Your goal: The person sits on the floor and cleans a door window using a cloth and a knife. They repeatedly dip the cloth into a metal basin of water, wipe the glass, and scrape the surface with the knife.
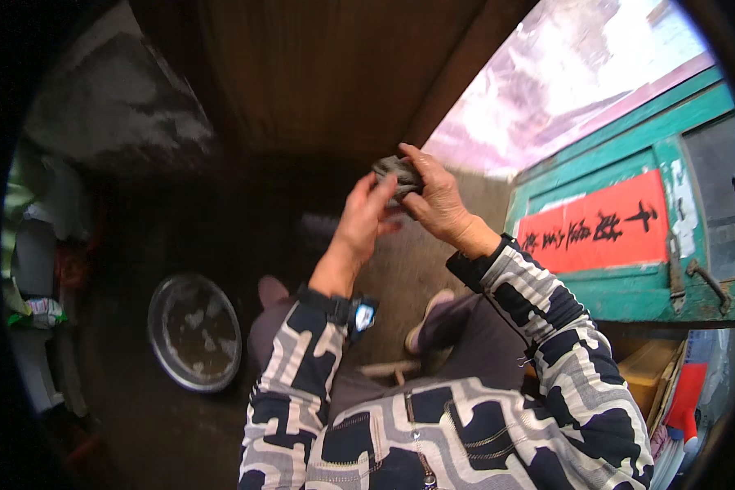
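Observation:
A bunched grey rag is gripped in my right hand, between its thumb and fingers. My left hand is beside the rag with its fingers spread. Some of those fingers overlap the cloth, but blur hides whether they grip it. Both hands are raised in front of a brown wooden panel, near its lower right corner.
On the dark floor to the left stands a round metal basin with murky water inside. A green wooden door with a red paper strip bearing writing is at the right. Bags and boxes line the far left.

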{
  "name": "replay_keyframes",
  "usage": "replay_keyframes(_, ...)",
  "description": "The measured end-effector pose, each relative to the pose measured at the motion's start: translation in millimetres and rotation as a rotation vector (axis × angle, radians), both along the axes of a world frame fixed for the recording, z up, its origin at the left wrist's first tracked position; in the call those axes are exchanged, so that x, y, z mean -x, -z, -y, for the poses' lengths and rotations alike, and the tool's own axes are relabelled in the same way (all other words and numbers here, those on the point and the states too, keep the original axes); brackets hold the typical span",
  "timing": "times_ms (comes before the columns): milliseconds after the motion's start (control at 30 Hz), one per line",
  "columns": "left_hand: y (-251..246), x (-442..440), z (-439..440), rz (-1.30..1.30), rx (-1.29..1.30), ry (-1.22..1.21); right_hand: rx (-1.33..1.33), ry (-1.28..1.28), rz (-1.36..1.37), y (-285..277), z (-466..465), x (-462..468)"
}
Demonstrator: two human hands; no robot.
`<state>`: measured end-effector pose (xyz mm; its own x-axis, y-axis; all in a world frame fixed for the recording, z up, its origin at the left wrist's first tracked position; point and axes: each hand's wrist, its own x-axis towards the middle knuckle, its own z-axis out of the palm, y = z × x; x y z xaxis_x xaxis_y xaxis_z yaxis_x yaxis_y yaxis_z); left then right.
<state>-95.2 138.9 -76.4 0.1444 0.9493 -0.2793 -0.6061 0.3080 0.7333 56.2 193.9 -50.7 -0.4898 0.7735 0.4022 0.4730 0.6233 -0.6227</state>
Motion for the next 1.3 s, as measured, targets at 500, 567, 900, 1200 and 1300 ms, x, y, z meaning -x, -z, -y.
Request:
replay_keyframes(500, 19, 34, -13, -0.032, 0.068, -0.569, 0.372, 0.459, -0.3, -20, 33, -139)
replay_keyframes(567, 24, 42, -19, 0.037, 0.092, -0.577, 0.392, 0.516, -0.463, -21, 43, -159)
replay_keyframes(900, 57, 55, -12, -0.13, 0.062, -0.561, 0.798, 0.114, 0.211, 144, 145, -89)
replay_keyframes(1200, 84, -20, 79, -0.455, 0.103, -0.283, 0.77, -0.537, 0.729, 169, 232, -33)
replay_keyframes(1300, 55, -32, 95, -0.466, 0.098, -0.243, 0.612, -0.442, 0.768, 146, 202, -30)
